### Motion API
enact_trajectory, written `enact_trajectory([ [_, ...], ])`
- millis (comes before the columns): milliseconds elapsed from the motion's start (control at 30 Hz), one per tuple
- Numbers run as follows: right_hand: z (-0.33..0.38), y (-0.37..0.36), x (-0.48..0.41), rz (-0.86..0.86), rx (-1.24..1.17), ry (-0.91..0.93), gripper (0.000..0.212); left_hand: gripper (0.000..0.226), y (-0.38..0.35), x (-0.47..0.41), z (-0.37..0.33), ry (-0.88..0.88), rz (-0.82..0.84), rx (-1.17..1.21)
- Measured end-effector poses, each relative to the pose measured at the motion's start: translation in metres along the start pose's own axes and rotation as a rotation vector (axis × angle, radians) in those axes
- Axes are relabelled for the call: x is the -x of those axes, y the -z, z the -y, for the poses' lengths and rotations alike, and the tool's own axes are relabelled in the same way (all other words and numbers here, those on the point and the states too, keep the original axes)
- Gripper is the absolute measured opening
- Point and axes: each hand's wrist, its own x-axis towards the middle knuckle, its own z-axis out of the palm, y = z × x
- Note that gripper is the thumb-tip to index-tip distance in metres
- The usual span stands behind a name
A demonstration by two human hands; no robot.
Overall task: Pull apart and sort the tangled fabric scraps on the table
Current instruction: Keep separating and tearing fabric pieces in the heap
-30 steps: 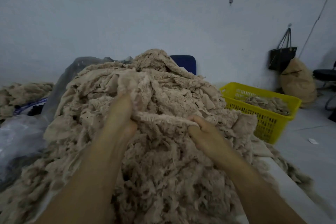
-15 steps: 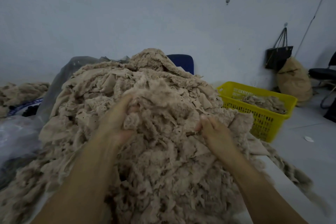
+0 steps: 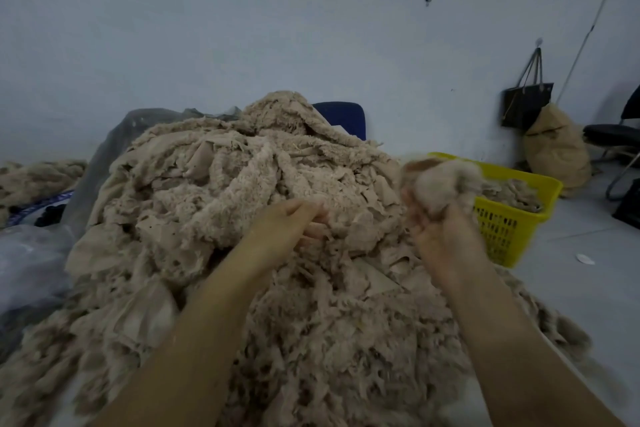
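A big pile of scraps (image 3: 242, 201) is sitting heaped on the worktop (image 3: 64, 411), covering nearly all of it and spilling over the near and right edges. The scraps are all one pale beige colour. Some are showing a curly, fleecy nap, while others are lying as flat, smooth offcuts with ragged edges, and everything is knotting together into one tangled mound.

The left hand (image 3: 287, 225) is lying on the middle of the pile, palm down, its fingers curling into the fabric and gripping a fold of it. The right hand (image 3: 440, 239) is raised just to the right of the mound and is clutching a fluffy clump (image 3: 440, 184) of the same beige stuff, which is bulging out above its fingers (the hand and the clump are both blurring, so finer detail is not readable).

A yellow basket (image 3: 502, 229) is standing on the floor just beyond the right hand, holding more beige scraps. A blue chair back (image 3: 343, 118) is peeking over the top of the pile. A black bag (image 3: 526, 104) is hanging on the wall above a tan sack (image 3: 554, 152), and clear plastic (image 3: 31, 263) is lying at the left.
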Motion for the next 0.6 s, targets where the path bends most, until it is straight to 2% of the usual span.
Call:
enact_trajectory([
  [33, 0.004, 0.005, -0.005, -0.05, -0.147, -0.041, 0.029, 0.027, -0.006, -0.005, 0.007, 0.025, -0.052, -0.092],
  [67, 0.004, 0.008, -0.007, -0.077, -0.126, -0.113, 0.052, 0.025, -0.016, -0.008, 0.012, 0.037, -0.03, -0.232],
  [100, -0.001, 0.009, -0.006, -0.069, 0.05, -0.16, 0.061, 0.024, -0.028, -0.009, 0.02, 0.048, 0.046, -0.385],
  [167, -0.024, 0.009, 0.002, 0.023, 0.644, -0.107, 0.04, 0.03, -0.053, -0.016, 0.039, 0.033, 0.156, -0.578],
  [233, -0.047, 0.011, 0.007, 0.158, 1.241, 0.043, 0.02, 0.022, -0.06, -0.022, 0.047, -0.021, 0.046, -0.621],
  [267, -0.055, 0.014, 0.007, 0.23, 1.433, 0.082, 0.024, 0.019, -0.056, -0.025, 0.046, -0.059, -0.049, -0.592],
  [300, -0.06, 0.016, 0.008, 0.28, 1.555, 0.099, 0.037, 0.019, -0.051, -0.027, 0.044, -0.097, -0.12, -0.532],
  [333, -0.062, 0.017, 0.009, 0.322, 1.635, 0.115, 0.046, 0.02, -0.044, -0.028, 0.041, -0.139, -0.155, -0.477],
  [367, -0.066, 0.015, 0.011, 0.367, 1.662, 0.168, 0.044, 0.02, -0.038, -0.026, 0.037, -0.169, -0.155, -0.433],
  [433, -0.067, 0.006, 0.014, 0.406, 1.611, 0.289, 0.012, 0.023, -0.026, -0.021, 0.029, -0.207, -0.14, -0.378],
  [500, -0.061, 0.0, 0.01, 0.317, 1.582, 0.394, 0.028, 0.027, -0.013, -0.015, 0.021, -0.198, -0.21, -0.224],
  [600, -0.039, 0.007, -0.001, 0.092, 1.563, 0.3, 0.032, 0.029, 0.018, -0.008, 0.017, -0.053, -0.432, 0.111],
])
